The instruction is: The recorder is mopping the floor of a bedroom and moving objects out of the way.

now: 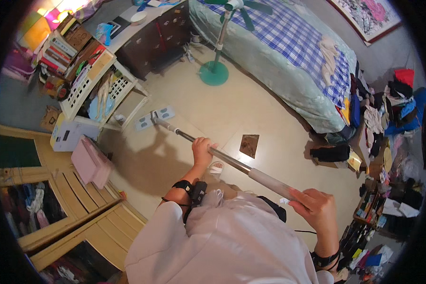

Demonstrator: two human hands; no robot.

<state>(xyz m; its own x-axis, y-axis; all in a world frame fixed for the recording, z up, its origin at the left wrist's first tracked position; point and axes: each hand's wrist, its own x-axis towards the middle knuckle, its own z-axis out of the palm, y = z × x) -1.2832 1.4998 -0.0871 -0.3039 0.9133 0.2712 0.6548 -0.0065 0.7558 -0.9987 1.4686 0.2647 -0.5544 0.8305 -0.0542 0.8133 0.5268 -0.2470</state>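
A flat mop's metal pole (230, 158) slants across in front of my body, from lower right to upper left. Around its middle my left hand (201, 152) is closed. My right hand (314, 206) grips the pale sleeve at the pole's upper end (271, 184). Down on the tiled floor lies the flat mop head (143, 123), light grey with darker oval patches. It rests beside the legs of a cream shelf rack (140, 93). One of my feet, in a white sandal (216, 168), shows beneath the pole.
A fan with a round green base (214, 73) stands by the bed (269, 39). One brown patch (249, 146) marks the floor. Clothes and boxes (330, 155) line the right side. Pink boxes (88, 159) lean near wooden cabinets (78, 198) on the left.
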